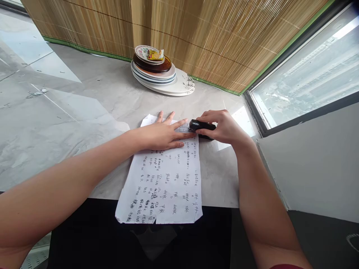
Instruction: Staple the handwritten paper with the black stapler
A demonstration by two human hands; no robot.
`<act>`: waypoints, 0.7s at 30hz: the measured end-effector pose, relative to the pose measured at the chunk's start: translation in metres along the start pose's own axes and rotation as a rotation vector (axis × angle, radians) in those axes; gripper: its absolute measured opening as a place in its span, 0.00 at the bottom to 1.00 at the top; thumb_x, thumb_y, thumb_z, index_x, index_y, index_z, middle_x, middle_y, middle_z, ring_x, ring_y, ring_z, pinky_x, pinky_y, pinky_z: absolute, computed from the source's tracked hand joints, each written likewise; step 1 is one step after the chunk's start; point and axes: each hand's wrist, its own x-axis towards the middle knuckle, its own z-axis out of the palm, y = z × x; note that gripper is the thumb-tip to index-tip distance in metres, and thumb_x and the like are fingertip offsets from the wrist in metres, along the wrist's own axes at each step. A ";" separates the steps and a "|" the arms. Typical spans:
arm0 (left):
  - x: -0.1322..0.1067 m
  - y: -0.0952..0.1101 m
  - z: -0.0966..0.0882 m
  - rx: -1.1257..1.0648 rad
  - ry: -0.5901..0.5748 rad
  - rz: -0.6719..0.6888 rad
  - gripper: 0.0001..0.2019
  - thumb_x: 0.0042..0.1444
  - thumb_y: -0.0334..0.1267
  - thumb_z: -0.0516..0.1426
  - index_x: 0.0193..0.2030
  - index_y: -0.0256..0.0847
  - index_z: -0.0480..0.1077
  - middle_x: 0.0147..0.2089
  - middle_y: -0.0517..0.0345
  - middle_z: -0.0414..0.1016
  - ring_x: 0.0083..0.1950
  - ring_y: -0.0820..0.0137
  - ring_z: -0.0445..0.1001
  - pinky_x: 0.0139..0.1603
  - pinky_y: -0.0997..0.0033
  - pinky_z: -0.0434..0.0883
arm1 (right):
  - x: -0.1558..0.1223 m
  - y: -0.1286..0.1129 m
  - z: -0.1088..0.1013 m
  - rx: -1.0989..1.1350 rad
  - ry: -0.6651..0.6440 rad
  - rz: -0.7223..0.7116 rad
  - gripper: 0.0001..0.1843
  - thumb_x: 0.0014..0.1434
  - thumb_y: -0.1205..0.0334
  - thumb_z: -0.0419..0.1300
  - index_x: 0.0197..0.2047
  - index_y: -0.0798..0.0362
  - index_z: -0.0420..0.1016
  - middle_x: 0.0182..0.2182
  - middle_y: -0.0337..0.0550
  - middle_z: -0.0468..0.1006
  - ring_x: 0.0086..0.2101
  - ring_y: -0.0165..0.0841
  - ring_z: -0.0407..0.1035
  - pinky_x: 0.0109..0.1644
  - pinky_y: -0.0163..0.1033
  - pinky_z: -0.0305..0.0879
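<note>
A white sheet of paper (164,186) covered in handwritten characters lies on the grey marble counter (70,119), its near edge hanging over the counter's front. My left hand (159,134) rests flat on the paper's upper part, fingers spread. My right hand (221,127) grips a black stapler (200,126) at the paper's top right corner, its nose over the paper's edge next to my left fingertips.
A stack of plates (159,73) stands at the back against a bamboo blind (196,33), with a small yellow item on the top plate. A window (308,74) runs along the right. A grey panel (314,168) sits beside my right arm.
</note>
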 end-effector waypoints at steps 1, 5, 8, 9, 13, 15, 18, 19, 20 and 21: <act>0.000 -0.001 0.001 -0.003 0.001 0.003 0.29 0.72 0.61 0.50 0.78 0.70 0.59 0.86 0.71 0.40 0.84 0.33 0.29 0.77 0.22 0.34 | 0.000 0.000 0.000 -0.002 -0.002 -0.001 0.09 0.62 0.54 0.68 0.42 0.47 0.87 0.36 0.42 0.81 0.35 0.36 0.71 0.41 0.44 0.63; 0.001 -0.002 0.002 -0.005 -0.004 0.014 0.29 0.72 0.61 0.49 0.78 0.68 0.60 0.86 0.71 0.41 0.84 0.33 0.28 0.77 0.21 0.33 | 0.001 -0.001 0.000 -0.007 -0.014 -0.017 0.09 0.62 0.55 0.68 0.42 0.47 0.87 0.37 0.43 0.82 0.37 0.37 0.72 0.43 0.45 0.63; 0.001 -0.002 0.002 -0.008 -0.007 0.011 0.28 0.72 0.61 0.49 0.77 0.68 0.61 0.86 0.71 0.41 0.84 0.32 0.28 0.77 0.21 0.32 | 0.001 0.000 0.000 -0.013 -0.022 -0.017 0.09 0.62 0.55 0.68 0.43 0.47 0.87 0.37 0.43 0.82 0.38 0.39 0.73 0.44 0.45 0.64; 0.001 -0.002 0.002 -0.011 -0.002 0.011 0.28 0.72 0.60 0.50 0.77 0.68 0.61 0.86 0.71 0.41 0.84 0.32 0.28 0.77 0.21 0.32 | 0.001 0.000 0.000 -0.016 -0.022 -0.014 0.09 0.62 0.54 0.68 0.43 0.47 0.87 0.37 0.43 0.82 0.38 0.39 0.73 0.44 0.45 0.64; 0.000 -0.004 0.005 -0.023 0.052 0.018 0.28 0.70 0.62 0.52 0.75 0.67 0.64 0.85 0.70 0.45 0.84 0.33 0.31 0.78 0.23 0.35 | 0.001 0.001 0.001 -0.024 -0.026 0.001 0.10 0.62 0.55 0.68 0.44 0.47 0.87 0.38 0.44 0.82 0.39 0.39 0.73 0.45 0.46 0.64; 0.000 -0.004 0.006 -0.022 0.058 0.018 0.29 0.70 0.62 0.52 0.75 0.67 0.65 0.85 0.70 0.45 0.84 0.33 0.31 0.78 0.23 0.36 | 0.001 0.000 0.001 -0.025 -0.031 0.005 0.10 0.62 0.55 0.67 0.44 0.46 0.87 0.39 0.43 0.82 0.39 0.39 0.73 0.46 0.46 0.64; 0.000 -0.003 0.004 -0.012 0.035 0.011 0.29 0.71 0.62 0.51 0.76 0.67 0.64 0.85 0.70 0.44 0.84 0.33 0.32 0.77 0.23 0.35 | 0.001 0.000 0.001 -0.034 -0.037 0.009 0.10 0.63 0.56 0.67 0.45 0.46 0.87 0.39 0.43 0.82 0.40 0.40 0.73 0.47 0.47 0.63; 0.000 -0.003 0.004 -0.008 0.031 0.007 0.29 0.71 0.62 0.51 0.76 0.67 0.64 0.85 0.70 0.44 0.84 0.34 0.32 0.78 0.23 0.35 | 0.001 -0.001 0.001 -0.039 -0.038 0.010 0.09 0.63 0.56 0.67 0.44 0.46 0.87 0.38 0.43 0.81 0.40 0.40 0.72 0.47 0.47 0.63; 0.000 -0.002 0.003 -0.005 0.029 0.004 0.29 0.70 0.62 0.51 0.76 0.67 0.63 0.85 0.70 0.44 0.84 0.34 0.32 0.78 0.24 0.35 | 0.001 -0.001 0.001 -0.044 -0.038 0.010 0.09 0.63 0.56 0.67 0.44 0.46 0.87 0.38 0.43 0.81 0.40 0.40 0.72 0.47 0.48 0.63; 0.000 -0.002 0.002 -0.003 0.027 0.003 0.30 0.70 0.63 0.51 0.76 0.67 0.63 0.85 0.70 0.44 0.84 0.34 0.32 0.78 0.24 0.35 | 0.001 -0.001 0.002 -0.050 -0.038 0.010 0.09 0.62 0.57 0.67 0.43 0.46 0.87 0.38 0.43 0.81 0.40 0.40 0.72 0.47 0.48 0.63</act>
